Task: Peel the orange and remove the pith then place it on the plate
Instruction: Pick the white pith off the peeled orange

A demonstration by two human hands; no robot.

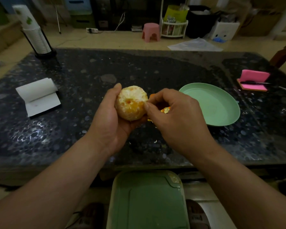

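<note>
Cradling the orange (130, 103) above the middle of the desk (89, 71), the left hand (109, 116) had its fingers curled under the fruit and its thumb laid up the left side. The orange was almost wholly stripped of rind, with white pith (128, 95) over most of it and a patch of bare flesh facing the right hand (177, 116). That hand pinched thumb and forefinger together on the pith at the orange's right flank, its other fingers curled. Bits of peel (166, 110) showed below and behind its knuckles; whether they were held or lay on the desk could not be told.

The plate (218, 104) sat on the desk just right of the right hand, near it but apart, well inside the desk's edges. Left of the hands a wide stretch of dark desk ran to a paper roll (38, 96), and more of it reached back to the far edge. A stack of cups (35, 30) stood at the far left corner, and a pink pad (253, 80) lay close to the right edge. Both forearms crossed the near edge, and a green bin (147, 199) stood on the floor below it, between them.
</note>
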